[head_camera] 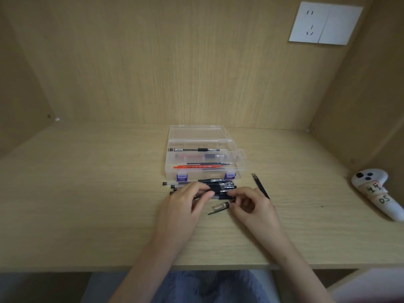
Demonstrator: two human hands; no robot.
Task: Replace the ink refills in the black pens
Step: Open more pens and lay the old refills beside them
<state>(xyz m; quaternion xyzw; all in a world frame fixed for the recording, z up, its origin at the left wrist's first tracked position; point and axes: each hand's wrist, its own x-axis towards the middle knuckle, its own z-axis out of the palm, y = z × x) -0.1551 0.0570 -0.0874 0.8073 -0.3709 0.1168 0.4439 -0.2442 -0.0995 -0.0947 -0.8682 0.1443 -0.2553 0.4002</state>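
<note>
Just below centre frame, the left hand [185,202] is curled, thumb and forefinger pinching a black pen [219,196] at its middle. The right hand [249,204] is also curled, its fingertips [233,194] pinching the same pen's right end. Both forearms reach up from the lower edge, wrists resting on the desk [87,204]. The other pens [220,185] lie in a pile touching the held one, just before the clear box [238,159]. A clear cap [220,207] lies between the hands.

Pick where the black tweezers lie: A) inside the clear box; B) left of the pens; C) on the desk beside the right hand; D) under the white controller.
C: the black tweezers lie on the desk, just right of the right hand, outside the clear box.
</note>
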